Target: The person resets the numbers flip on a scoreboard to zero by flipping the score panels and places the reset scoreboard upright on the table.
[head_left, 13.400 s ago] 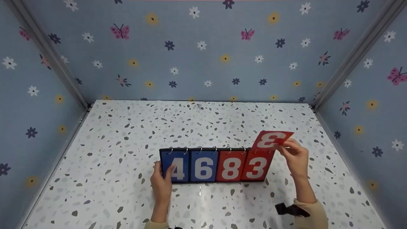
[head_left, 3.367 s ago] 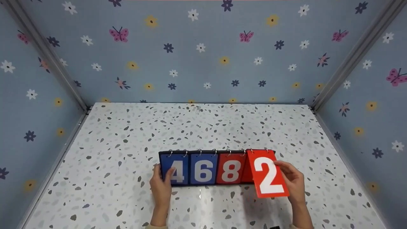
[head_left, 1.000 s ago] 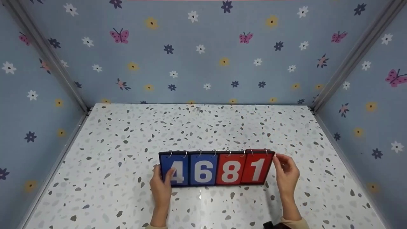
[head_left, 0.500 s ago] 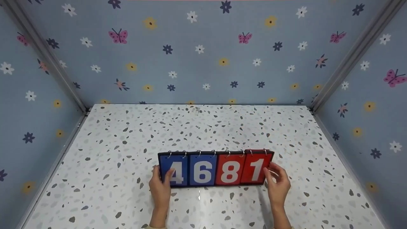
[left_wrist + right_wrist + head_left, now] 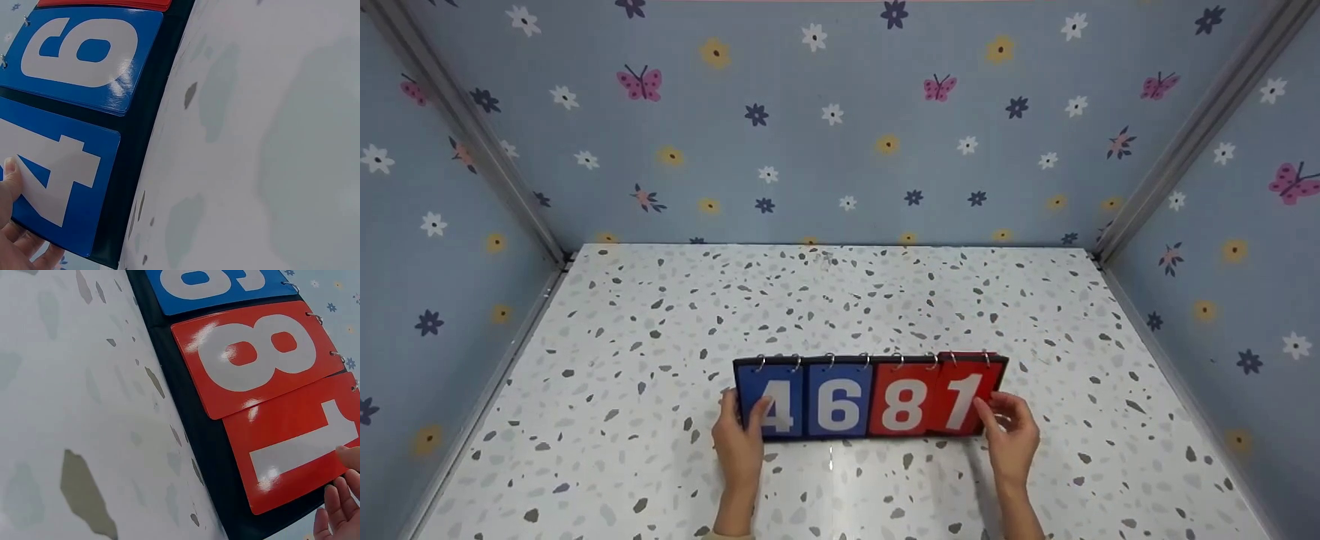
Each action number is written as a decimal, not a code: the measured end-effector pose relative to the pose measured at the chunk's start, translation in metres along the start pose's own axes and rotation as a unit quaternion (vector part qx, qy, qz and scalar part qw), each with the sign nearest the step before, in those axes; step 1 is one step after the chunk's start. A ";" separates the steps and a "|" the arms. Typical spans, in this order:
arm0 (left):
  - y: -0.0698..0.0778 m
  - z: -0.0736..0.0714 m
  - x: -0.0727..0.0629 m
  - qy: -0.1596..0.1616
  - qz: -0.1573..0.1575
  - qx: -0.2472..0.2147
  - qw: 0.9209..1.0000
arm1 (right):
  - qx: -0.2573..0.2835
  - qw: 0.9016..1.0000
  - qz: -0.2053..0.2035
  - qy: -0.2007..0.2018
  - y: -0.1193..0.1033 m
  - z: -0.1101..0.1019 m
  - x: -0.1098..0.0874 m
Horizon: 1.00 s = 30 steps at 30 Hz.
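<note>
A flip scoreboard (image 5: 874,397) stands tilted back in the head view, its blue cards reading 4 and 6 and its red cards 8 and 1. My left hand (image 5: 739,444) grips its left end, thumb over the blue 4 card (image 5: 73,169) and the other fingers behind the edge. At the other end, my right hand (image 5: 1012,442) holds the right edge. Its thumb presses the red 1 card (image 5: 304,444), which sits slanted against the 8 card (image 5: 253,354). The right fingertips are partly hidden behind the board. Metal rings (image 5: 897,361) hold the cards along the top.
The scoreboard rests on a white speckled tabletop (image 5: 840,300). Blue flowered panels (image 5: 810,135) close off the back and both sides. Grey posts (image 5: 1200,135) mark the back corners.
The right-hand red number went from 3 to 2 to 1 as cards flipped over. Since then my right hand has slid down the right edge, and the 1 card has shifted left.
</note>
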<state>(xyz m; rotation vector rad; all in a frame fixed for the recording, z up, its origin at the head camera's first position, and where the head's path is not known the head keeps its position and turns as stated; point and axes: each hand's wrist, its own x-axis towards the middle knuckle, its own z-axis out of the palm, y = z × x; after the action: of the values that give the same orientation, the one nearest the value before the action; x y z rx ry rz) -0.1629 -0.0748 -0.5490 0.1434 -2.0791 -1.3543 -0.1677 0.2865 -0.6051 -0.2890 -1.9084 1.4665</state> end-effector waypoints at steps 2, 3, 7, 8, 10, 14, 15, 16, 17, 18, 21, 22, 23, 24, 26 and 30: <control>-0.001 0.000 0.000 0.001 -0.001 0.002 1.000 | -0.001 1.000 0.016 -0.001 -0.001 0.000 -0.001; -0.001 0.000 0.000 0.002 0.000 0.003 1.000 | 0.002 1.000 0.023 -0.003 -0.002 0.000 -0.001; 0.000 -0.001 0.000 -0.001 -0.001 0.002 1.000 | 0.019 0.998 0.053 -0.014 -0.007 -0.003 -0.002; 0.001 -0.001 0.000 -0.001 -0.001 0.001 1.000 | 0.020 0.998 0.057 -0.019 -0.008 -0.004 -0.002; 0.001 -0.001 0.000 -0.002 0.000 0.003 1.000 | 0.018 0.997 0.065 -0.026 -0.008 -0.007 -0.002; 0.000 0.000 0.000 -0.001 0.003 0.006 1.000 | 0.008 0.998 0.053 -0.032 -0.008 -0.015 0.001; -0.001 0.000 0.000 -0.001 0.005 0.006 1.000 | 0.013 0.998 0.045 -0.031 -0.008 -0.017 0.001; -0.001 0.000 0.000 -0.002 0.007 0.005 1.000 | 0.017 0.999 0.036 -0.030 -0.007 -0.020 0.002; -0.001 0.000 0.000 -0.002 0.008 0.002 1.000 | 0.023 0.999 0.026 -0.031 -0.006 -0.022 0.003; -0.001 0.000 0.000 -0.002 0.010 0.000 1.000 | 0.027 0.999 0.018 -0.034 -0.005 -0.025 0.004; -0.002 0.001 0.000 -0.001 0.015 -0.006 1.000 | 0.049 0.998 0.003 -0.045 -0.001 -0.032 0.008; -0.002 0.001 0.000 -0.002 0.015 -0.008 1.000 | 0.050 0.997 0.002 -0.051 0.000 -0.035 0.009; -0.002 0.001 0.000 -0.002 0.015 -0.010 1.000 | 0.054 0.997 0.003 -0.057 0.001 -0.037 0.010; -0.002 0.001 0.000 -0.002 0.015 -0.010 1.000 | 0.060 0.996 0.004 -0.064 0.000 -0.039 0.011; -0.002 0.001 0.000 -0.002 0.013 -0.009 1.000 | 0.089 0.992 0.006 -0.090 -0.017 -0.044 0.011; -0.002 0.000 0.000 -0.003 0.009 -0.009 1.000 | 0.175 0.972 0.025 -0.153 -0.056 -0.053 0.013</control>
<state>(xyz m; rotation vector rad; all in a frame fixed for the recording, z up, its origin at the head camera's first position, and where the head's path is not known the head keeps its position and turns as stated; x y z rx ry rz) -0.1634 -0.0753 -0.5512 0.1136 -2.0665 -1.3646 -0.1301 0.3152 -0.5429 0.0584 -1.8366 1.9364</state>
